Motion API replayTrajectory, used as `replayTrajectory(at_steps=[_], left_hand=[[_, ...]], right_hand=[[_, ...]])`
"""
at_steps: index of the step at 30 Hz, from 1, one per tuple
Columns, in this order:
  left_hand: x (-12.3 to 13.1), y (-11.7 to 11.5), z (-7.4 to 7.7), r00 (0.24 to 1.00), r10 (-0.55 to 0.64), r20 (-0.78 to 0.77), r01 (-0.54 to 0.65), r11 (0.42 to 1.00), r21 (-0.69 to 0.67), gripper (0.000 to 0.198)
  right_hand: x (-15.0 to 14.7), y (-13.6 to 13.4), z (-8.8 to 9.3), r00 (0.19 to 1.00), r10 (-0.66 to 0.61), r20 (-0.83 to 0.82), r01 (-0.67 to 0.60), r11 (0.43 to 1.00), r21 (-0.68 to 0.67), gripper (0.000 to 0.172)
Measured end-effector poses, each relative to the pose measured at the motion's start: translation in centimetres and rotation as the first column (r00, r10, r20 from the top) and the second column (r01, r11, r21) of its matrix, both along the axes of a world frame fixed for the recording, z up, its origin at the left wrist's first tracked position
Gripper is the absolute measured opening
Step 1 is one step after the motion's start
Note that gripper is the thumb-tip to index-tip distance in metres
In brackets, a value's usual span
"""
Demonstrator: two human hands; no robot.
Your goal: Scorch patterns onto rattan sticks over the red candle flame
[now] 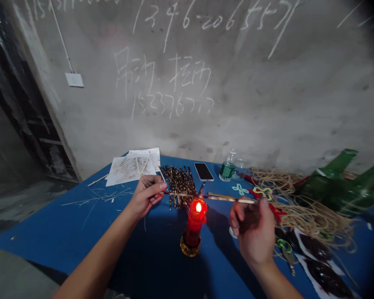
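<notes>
**Q:** Hey, what's in your hands right now?

**A:** Your left hand [146, 196] is pinching one end of a thin wooden strip [187, 194], and your right hand [254, 232] is curled around what looks like the other end. The strip lies nearly level, pointing left to right, above the front of the blue tabletop [81, 216], just behind the flame of a single red candle [195, 222].

**Q:** What's around it, and can you read anything?

**A:** Behind it there's an uncountable pile of mottled sticks [177, 187], one black phone [204, 171], and one small bottle [227, 170] with green liquid. Two green glass bottles [336, 178] lie over tangled twine [302, 207] toward the right edge. The concrete wall [237, 116] has chalked digits, roughly "1346-2065571", plus characters I can't read.
</notes>
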State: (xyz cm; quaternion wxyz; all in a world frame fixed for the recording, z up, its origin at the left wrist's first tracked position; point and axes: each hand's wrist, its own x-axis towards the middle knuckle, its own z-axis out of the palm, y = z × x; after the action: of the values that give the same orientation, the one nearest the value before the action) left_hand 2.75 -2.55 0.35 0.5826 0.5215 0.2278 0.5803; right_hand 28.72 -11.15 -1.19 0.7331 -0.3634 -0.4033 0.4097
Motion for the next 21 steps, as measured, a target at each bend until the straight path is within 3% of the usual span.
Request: replayTrajectory(at_steps=[5,10,14,21], left_hand=[[0.1,-0.1,0.3,1.0,0.023,0.001,-0.023,1.0,0.015,0.045],[0.3,-0.1,0.7,0.996,0.089,0.031,-0.09,0.995,0.031,0.042],[0.5,0.0,0.8,0.985,0.166,0.041,-0.167,0.986,0.014,0.04],[0.7,0.7,0.7,0.94,0.34,0.037,-0.337,0.94,-0.055,0.036]], right_hand=[[0.0,0.0,0.2,1.0,0.009,0.013,-0.009,1.0,0.012,0.056],[0.0,-0.3,-0.4,0.997,0.026,0.075,-0.035,0.993,0.112,0.052],[-0.1,-0.9,-1.2,0.966,0.082,0.244,-0.118,0.984,0.137,0.055],[-0.1,-1.2,-1.5,0.842,0.085,0.533,-0.181,0.975,0.131,0.053]])
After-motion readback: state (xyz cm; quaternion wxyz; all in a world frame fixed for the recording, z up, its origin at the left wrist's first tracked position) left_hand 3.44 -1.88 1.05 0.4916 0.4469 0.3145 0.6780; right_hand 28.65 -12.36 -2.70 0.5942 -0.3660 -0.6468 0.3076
